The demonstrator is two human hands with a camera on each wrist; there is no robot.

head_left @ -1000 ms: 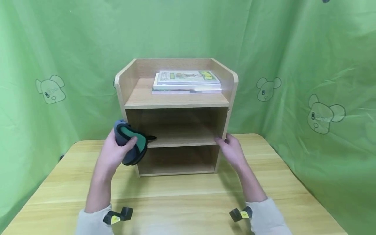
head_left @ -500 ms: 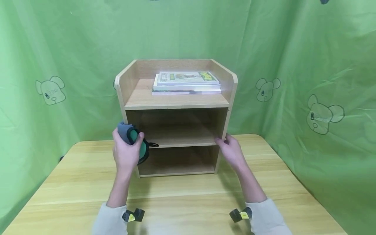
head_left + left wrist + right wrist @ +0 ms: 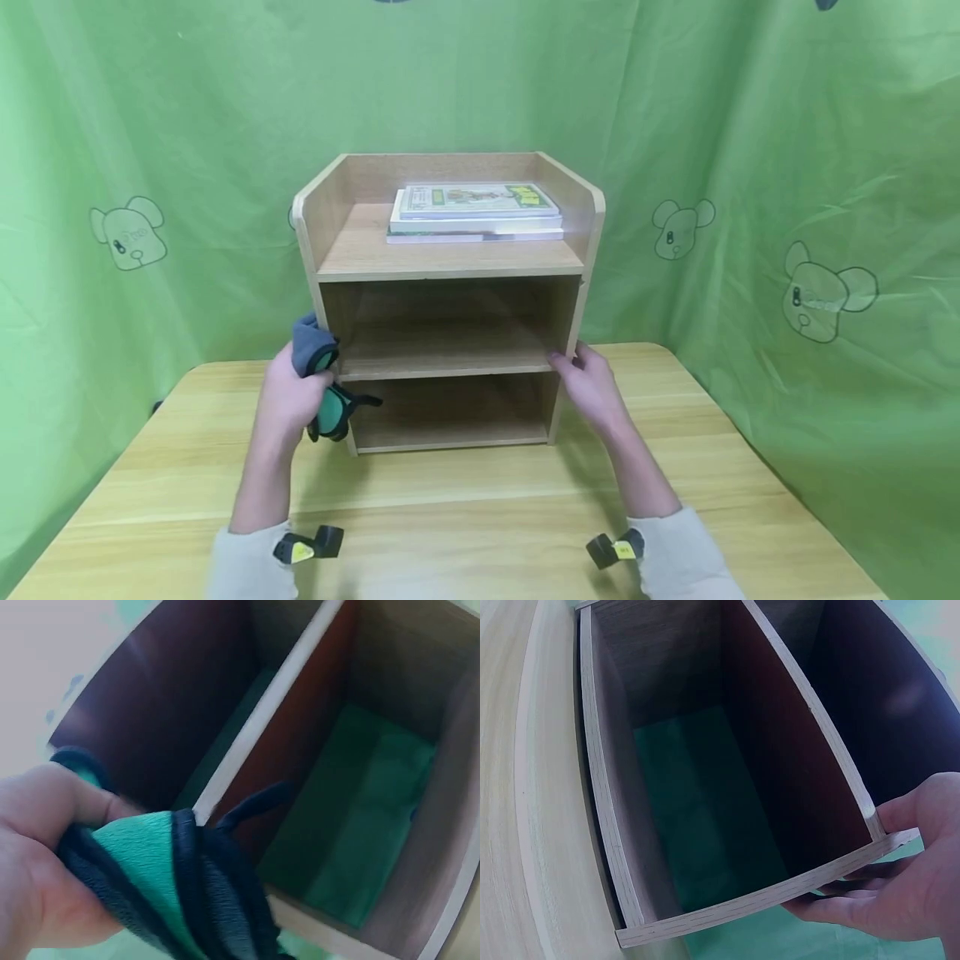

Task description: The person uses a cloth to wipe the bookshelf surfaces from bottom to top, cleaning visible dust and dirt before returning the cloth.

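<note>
A small wooden shelf unit (image 3: pixel 450 272) stands in the middle of the table. My left hand (image 3: pixel 283 404) grips a bunched, blue-grey and green cloth (image 3: pixel 331 410) with black edging and a black loop, held at the left side panel's front edge. In the left wrist view the cloth (image 3: pixel 142 847) is squeezed between thumb and fingers, and part of it is hidden by the hand. My right hand (image 3: pixel 590 385) holds the right side panel, its thumb inside at the middle board and its fingers around the outer face, as the right wrist view shows.
Several stacked books (image 3: pixel 480 208) lie on the top shelf. Below are two open compartments. The light wood table (image 3: pixel 465 533) extends in front and to both sides. Green curtains (image 3: pixel 225 100) with mouse drawings hang behind and at the sides.
The left hand with the cloth moved right toward the shelf's left panel, then back left, and the cloth is now more bunched around the panel edge. The right hand has stayed put.
</note>
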